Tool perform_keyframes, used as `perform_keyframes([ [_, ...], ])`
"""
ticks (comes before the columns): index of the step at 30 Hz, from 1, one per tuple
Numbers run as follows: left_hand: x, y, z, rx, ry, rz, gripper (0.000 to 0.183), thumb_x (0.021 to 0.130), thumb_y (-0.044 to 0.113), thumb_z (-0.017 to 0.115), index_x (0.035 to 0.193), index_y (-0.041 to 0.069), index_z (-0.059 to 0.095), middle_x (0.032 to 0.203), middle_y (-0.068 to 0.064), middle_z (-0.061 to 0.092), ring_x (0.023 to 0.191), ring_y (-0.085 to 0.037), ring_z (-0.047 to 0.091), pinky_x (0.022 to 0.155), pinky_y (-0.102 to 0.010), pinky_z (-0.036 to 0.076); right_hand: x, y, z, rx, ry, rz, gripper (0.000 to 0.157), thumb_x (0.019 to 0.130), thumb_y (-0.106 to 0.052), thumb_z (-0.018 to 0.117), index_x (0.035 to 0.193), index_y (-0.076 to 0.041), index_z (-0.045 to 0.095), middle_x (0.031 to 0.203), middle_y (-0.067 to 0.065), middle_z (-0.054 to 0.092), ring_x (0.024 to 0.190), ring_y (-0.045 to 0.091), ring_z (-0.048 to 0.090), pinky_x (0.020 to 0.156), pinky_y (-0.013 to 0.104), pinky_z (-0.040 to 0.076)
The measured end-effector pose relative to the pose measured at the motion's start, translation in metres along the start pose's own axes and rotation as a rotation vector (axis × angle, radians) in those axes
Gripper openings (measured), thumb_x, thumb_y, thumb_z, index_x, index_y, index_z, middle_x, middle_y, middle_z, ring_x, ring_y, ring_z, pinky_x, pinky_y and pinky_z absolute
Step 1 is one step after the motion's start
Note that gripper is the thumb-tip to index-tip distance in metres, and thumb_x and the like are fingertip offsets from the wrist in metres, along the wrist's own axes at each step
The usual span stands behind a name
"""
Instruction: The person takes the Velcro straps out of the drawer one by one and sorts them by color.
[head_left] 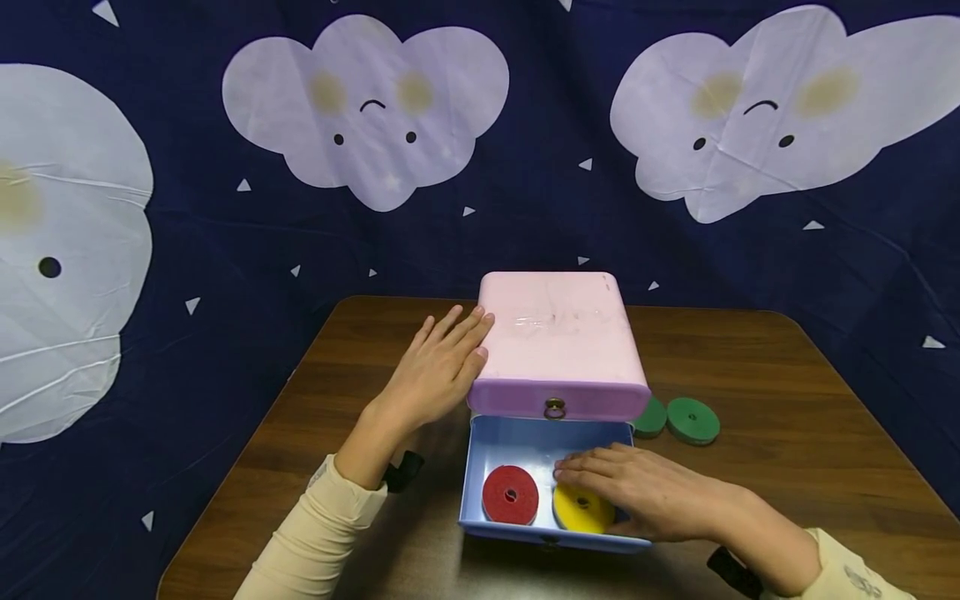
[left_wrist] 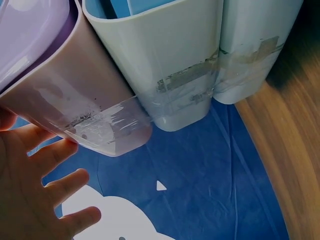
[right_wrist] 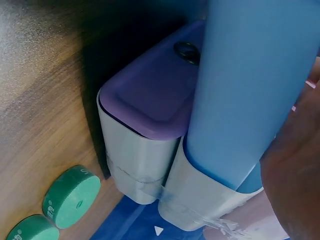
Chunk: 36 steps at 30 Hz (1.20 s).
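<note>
A small stacked drawer cabinet has a pink top tier [head_left: 555, 333] with a purple front and a brass ring. Below it, a blue drawer [head_left: 517, 446] is pulled out. A red roll of tape-like strap [head_left: 498, 500] lies in the drawer's left side. To its right is a yellow roll [head_left: 573, 512], partly hidden by my right hand [head_left: 652, 492], which holds it with fingers at the upper edge and thumb low on the right. My left hand [head_left: 431, 371] rests with spread, fairly straight fingers against the pink tier's left side.
Two green rolls [head_left: 693, 421] lie on the wooden table [head_left: 765, 467] right of the cabinet. A lower purple-front drawer [right_wrist: 150, 90] sits beneath the blue one. Clear tape [left_wrist: 180, 95] joins the tiers. A dark blue cloud-print cloth [head_left: 555, 167] hangs behind.
</note>
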<state>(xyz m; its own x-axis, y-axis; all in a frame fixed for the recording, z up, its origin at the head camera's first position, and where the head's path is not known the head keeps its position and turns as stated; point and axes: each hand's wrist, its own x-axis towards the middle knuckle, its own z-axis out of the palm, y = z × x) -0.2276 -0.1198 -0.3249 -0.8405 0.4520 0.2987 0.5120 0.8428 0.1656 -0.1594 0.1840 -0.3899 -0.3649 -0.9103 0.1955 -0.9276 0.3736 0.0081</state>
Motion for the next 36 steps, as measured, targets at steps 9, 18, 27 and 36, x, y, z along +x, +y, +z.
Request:
perform_keyframes([
  [9, 0.000, 0.001, 0.000, 0.004, 0.005, 0.003, 0.050, 0.102, 0.040, 0.025, 0.150, 0.025, 0.026, 0.157, 0.003, 0.024, 0.148, -0.021, 0.015, 0.120, -0.050, 0.011, -0.002, 0.002, 0.000, 0.016, -0.037, 0.004, 0.080, 0.072, -0.038, 0.079, 0.140, -0.015, 0.044, 0.139, -0.004, 0.053, 0.122, 0.016, 0.054, 0.091, 0.045, 0.051],
  [18, 0.000, 0.001, 0.001, -0.006, 0.001, 0.002, 0.051, 0.102, 0.040, 0.024, 0.150, 0.025, 0.025, 0.157, 0.003, 0.024, 0.148, -0.022, 0.016, 0.120, -0.051, 0.012, -0.003, 0.003, -0.002, 0.028, -0.043, 0.049, 0.073, 0.076, -0.040, 0.076, 0.138, -0.015, 0.047, 0.135, -0.005, 0.055, 0.118, 0.015, 0.055, 0.091, 0.047, 0.050],
  [27, -0.001, 0.001, 0.001, -0.004, 0.002, 0.003, 0.051, 0.102, 0.041, 0.024, 0.150, 0.025, 0.026, 0.157, 0.003, 0.024, 0.148, -0.022, 0.015, 0.120, -0.051, 0.011, -0.004, -0.001, -0.024, 0.027, 0.030, 0.094, 0.080, 0.072, -0.040, 0.080, 0.140, -0.018, 0.044, 0.137, -0.008, 0.052, 0.119, 0.010, 0.053, 0.094, 0.042, 0.050],
  [36, -0.001, 0.001, -0.001, 0.002, 0.003, 0.001, 0.050, 0.102, 0.040, 0.024, 0.150, 0.025, 0.026, 0.157, 0.003, 0.024, 0.148, -0.021, 0.015, 0.119, -0.051, 0.012, -0.009, -0.013, -0.050, -0.008, 0.122, 0.083, 0.080, 0.074, -0.043, 0.078, 0.141, -0.015, 0.043, 0.140, -0.005, 0.050, 0.118, 0.012, 0.052, 0.095, 0.031, 0.048],
])
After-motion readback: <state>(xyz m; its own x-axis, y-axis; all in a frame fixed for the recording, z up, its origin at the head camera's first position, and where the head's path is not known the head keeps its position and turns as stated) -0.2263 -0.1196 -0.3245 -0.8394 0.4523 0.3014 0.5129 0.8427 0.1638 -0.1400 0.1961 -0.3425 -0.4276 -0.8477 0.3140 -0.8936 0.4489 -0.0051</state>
